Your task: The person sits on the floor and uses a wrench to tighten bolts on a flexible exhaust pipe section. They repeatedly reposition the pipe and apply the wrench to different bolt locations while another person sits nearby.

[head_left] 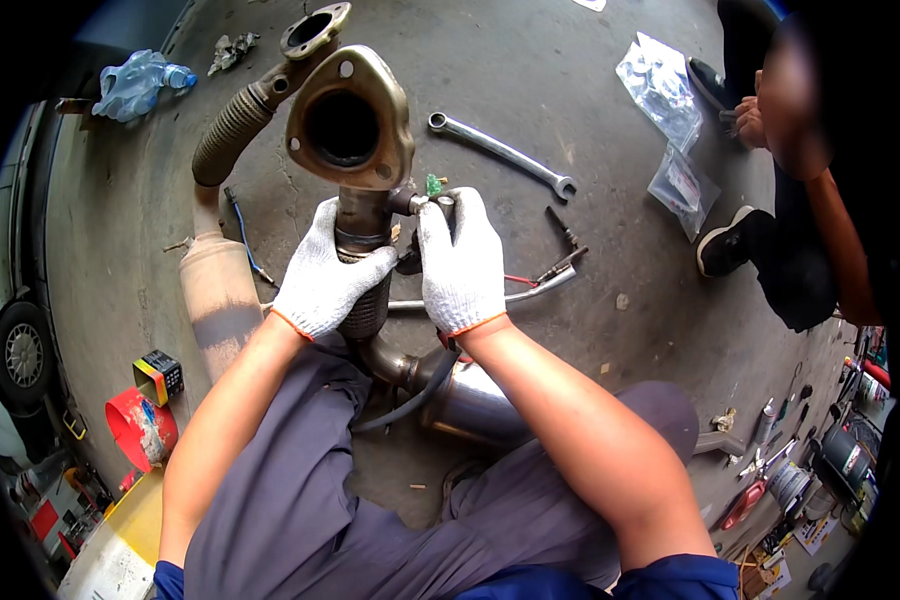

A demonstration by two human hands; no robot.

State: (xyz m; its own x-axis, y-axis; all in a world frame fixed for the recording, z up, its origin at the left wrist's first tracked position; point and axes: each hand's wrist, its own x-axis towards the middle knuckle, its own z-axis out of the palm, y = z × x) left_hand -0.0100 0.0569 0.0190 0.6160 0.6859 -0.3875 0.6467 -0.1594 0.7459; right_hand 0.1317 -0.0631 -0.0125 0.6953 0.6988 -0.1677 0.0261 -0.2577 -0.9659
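An exhaust pipe with a flange, a braided flexible section and a silver canister stands tilted between my legs, its flange opening facing up. My left hand, in a white knit glove, is wrapped round the pipe below the flange. The gloved right hand is closed in a pinch at a small side fitting on the pipe. Just above those fingertips shows a small green piece; what the fingers hold is mostly hidden. A black hose runs below the right wrist.
A second, rusty exhaust lies to the left. Beyond my hands is a combination wrench; a sensor with a cable lies right. Plastic bags rest near a crouching person. A red container stands left, and tools line the right.
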